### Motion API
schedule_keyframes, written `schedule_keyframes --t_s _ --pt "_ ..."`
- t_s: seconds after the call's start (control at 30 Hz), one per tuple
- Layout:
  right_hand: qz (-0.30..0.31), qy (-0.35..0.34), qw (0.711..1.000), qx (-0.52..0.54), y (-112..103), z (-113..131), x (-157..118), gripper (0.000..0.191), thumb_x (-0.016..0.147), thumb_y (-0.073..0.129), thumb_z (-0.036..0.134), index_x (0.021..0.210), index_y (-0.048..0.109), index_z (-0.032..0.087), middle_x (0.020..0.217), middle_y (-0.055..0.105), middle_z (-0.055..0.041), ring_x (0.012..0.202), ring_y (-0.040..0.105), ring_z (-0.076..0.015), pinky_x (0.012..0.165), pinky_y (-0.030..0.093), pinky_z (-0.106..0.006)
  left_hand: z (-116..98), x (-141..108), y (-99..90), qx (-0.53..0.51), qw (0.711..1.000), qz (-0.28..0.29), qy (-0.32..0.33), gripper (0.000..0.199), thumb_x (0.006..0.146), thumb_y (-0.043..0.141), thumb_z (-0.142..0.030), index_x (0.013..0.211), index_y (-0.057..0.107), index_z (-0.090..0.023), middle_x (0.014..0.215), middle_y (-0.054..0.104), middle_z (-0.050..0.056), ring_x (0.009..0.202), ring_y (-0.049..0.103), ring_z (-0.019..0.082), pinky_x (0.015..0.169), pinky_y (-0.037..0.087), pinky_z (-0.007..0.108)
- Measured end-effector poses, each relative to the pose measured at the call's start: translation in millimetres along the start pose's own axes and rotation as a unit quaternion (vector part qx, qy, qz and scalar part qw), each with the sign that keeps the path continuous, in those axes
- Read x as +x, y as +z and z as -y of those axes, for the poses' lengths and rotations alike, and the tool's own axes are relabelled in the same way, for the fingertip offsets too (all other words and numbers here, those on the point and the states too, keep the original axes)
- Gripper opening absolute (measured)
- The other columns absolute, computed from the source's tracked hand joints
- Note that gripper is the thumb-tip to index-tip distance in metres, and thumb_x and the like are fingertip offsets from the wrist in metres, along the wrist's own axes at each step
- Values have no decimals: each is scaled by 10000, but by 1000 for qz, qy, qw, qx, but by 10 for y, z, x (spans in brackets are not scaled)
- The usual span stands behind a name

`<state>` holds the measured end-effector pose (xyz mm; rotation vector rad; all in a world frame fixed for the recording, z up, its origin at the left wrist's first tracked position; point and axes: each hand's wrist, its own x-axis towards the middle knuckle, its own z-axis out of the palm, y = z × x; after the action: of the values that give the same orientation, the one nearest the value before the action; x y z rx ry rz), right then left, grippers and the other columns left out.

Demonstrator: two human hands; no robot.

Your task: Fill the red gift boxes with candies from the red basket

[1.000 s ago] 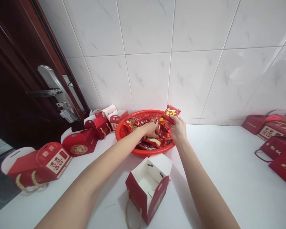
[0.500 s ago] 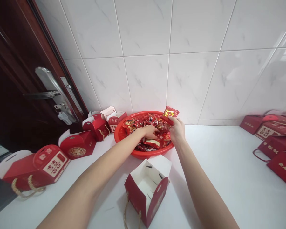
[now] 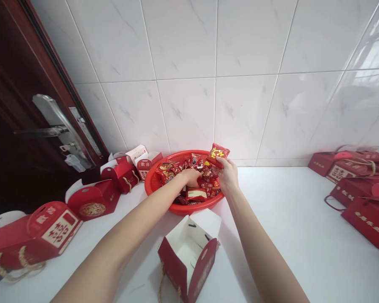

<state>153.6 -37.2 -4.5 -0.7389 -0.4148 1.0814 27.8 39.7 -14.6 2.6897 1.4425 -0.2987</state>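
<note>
My right hand [image 3: 228,173] pinches a red snack packet [image 3: 219,154] with yellow characters, held up over the basket's right rim. Inside the red plastic basket [image 3: 183,209], my left hand [image 3: 192,176] reaches into a heap of small wrapped packets. Its fingers look curled, but the fingertips are hidden, and I cannot make out what they grip. One packet with a cream-coloured patch [image 3: 196,195] lies just in front of it. Between my forearms, nearer to me, a dark red gift box [image 3: 202,269] stands with its top open, its white inside bare, and a rope handle at its left.
Several red gift boxes with rope handles, such as the near one [image 3: 34,231], line the left side beside a dark door [image 3: 6,126]. More red boxes [image 3: 368,219] stand at the right. A tiled wall [image 3: 183,113] rises behind the white table [image 3: 284,210].
The view has shifted slightly. My right hand has the same packet, now turned a little. My left hand's fingers are more curled among the packets.
</note>
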Motion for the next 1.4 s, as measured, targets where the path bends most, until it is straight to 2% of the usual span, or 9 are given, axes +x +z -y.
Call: schedule_keyframes --t_s 0.2,0.4,0.53,0.63,0.73,0.97,1.17,1.33,1.4 --pt "3 2 1000 0 2 -13 11 160 593 711 185 694 587 189 643 696 29 606 660 -143 543 510 -232 72 -16 -53 -27 999 -33 -34 382 651 662 -138 996 792 -240 1019 778 68 966 719 290 831 549 317" --pt "11 -3 1000 2 -18 -40 43 138 609 709 178 690 597 187 654 708 19 656 685 -162 539 511 -228 123 22 -54 -47 995 -79 -46 475 775 522 -131 1168 750 -267 1095 772 9 997 719 195 852 526 220" --pt "16 -11 1000 0 -33 -61 70 163 611 732 186 701 597 189 652 701 25 640 679 -158 539 518 -232 69 12 -27 -13 997 -56 -48 416 789 567 -214 1145 766 -293 1093 773 57 1045 706 281 913 530 347" --pt "10 -15 1000 2 -29 -74 77 159 604 731 188 685 595 188 648 699 25 631 673 -154 535 519 -230 7 32 14 33 997 -51 -47 484 761 623 -194 1224 720 -296 1201 734 112 1148 657 336 1007 463 467" --pt "3 -16 1000 3 -21 -80 71 143 595 722 189 670 600 184 659 706 22 637 670 -151 527 510 -223 -40 102 64 68 995 -55 -55 455 778 627 -184 1211 710 -297 1223 720 139 1165 642 356 1041 384 565" --pt "12 -17 1000 -5 -19 -73 45 159 595 727 198 699 608 182 670 705 25 620 660 -139 530 497 -216 -102 275 104 81 992 -58 -76 488 775 656 -183 1262 664 -220 1182 714 220 1128 649 400 1021 315 645" --pt "17 -19 1000 -14 -16 -82 51 149 604 711 201 705 603 186 671 709 23 615 657 -141 544 509 -227 -69 229 46 33 996 -33 -80 269 733 686 -114 976 771 -196 1158 727 210 1171 620 418 1038 293 666" --pt "11 -26 999 -21 -27 -97 58 148 613 711 214 709 602 186 679 706 25 607 643 -139 522 488 -226 -35 163 -12 -59 995 -37 -76 56 636 755 -154 671 750 -198 901 774 127 1087 647 384 1051 318 607" --pt "7 -30 999 -28 -35 -103 60 157 607 716 206 712 601 186 677 699 27 607 639 -142 519 485 -229 4 136 -53 -107 990 -55 -75 50 607 753 -172 591 726 -211 775 757 85 1053 651 365 1034 361 552"
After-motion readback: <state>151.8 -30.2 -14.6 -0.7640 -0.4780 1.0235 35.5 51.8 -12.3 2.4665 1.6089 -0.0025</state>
